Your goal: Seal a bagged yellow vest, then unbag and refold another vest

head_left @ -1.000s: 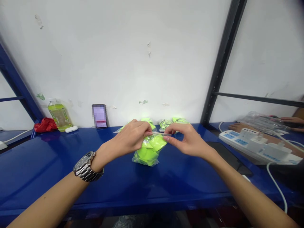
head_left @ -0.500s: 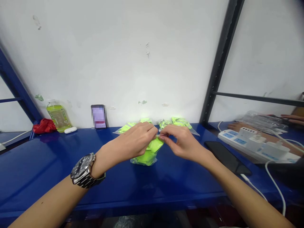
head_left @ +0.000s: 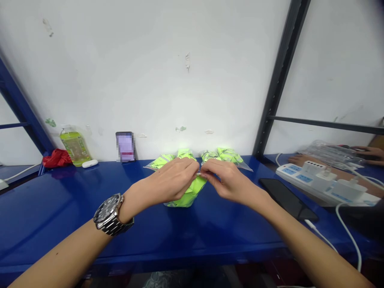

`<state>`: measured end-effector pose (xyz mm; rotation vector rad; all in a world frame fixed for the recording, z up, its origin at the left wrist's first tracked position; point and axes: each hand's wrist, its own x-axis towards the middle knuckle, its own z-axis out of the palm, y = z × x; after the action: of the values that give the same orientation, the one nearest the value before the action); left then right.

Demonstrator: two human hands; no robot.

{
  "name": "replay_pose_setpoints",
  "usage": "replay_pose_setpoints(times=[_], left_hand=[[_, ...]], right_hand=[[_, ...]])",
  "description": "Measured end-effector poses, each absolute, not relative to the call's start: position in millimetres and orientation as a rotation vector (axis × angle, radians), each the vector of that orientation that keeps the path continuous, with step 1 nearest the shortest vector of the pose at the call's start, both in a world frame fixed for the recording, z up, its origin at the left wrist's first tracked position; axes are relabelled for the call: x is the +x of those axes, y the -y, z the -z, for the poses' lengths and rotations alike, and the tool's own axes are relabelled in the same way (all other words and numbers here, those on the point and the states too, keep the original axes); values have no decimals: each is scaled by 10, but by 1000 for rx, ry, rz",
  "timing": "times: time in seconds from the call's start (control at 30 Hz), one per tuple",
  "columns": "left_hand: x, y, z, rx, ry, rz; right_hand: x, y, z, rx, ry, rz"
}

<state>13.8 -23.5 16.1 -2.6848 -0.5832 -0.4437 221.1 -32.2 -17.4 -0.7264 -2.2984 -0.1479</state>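
My left hand (head_left: 172, 180), with a steel watch (head_left: 109, 214) on its wrist, and my right hand (head_left: 225, 180) meet over a clear plastic bag stuffed with neon-green fabric (head_left: 187, 194). Both hands pinch the bag's top edge, fingertips almost touching in the middle. The bag stands on the blue shelf top (head_left: 75, 216). Behind my hands, against the wall, lie more bags of the same green fabric (head_left: 226, 154).
A green drink bottle (head_left: 73, 146), a red cloth (head_left: 57, 158), a white earbud case (head_left: 90, 163) and a propped phone (head_left: 125, 146) sit at the back left. A black phone (head_left: 288, 198), white power strip (head_left: 324, 184) and another person's hands (head_left: 367, 152) are right.
My two hands have drawn together along the bag's top edge, from apart at its corners to nearly touching in the middle. The bag has been pressed lower and a little farther from me.
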Motion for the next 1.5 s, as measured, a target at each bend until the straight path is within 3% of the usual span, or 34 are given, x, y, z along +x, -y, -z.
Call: replay_pose_setpoints(times=[0.43, 0.7, 1.1, 1.33, 1.5], left_hand=[[123, 205, -219, -2838, 534, 534], [157, 261, -224, -2741, 672, 315], [219, 148, 5, -2498, 570, 676], [247, 132, 121, -2411, 524, 890], [77, 145, 32, -2467, 648, 866]], right_hand=[[2190, 292, 228, -648, 2235, 156], [2146, 335, 232, -673, 2227, 85], [2085, 430, 269, -770, 2138, -36], [1824, 339, 350, -783, 1896, 217], [1805, 266, 354, -823, 1878, 89]])
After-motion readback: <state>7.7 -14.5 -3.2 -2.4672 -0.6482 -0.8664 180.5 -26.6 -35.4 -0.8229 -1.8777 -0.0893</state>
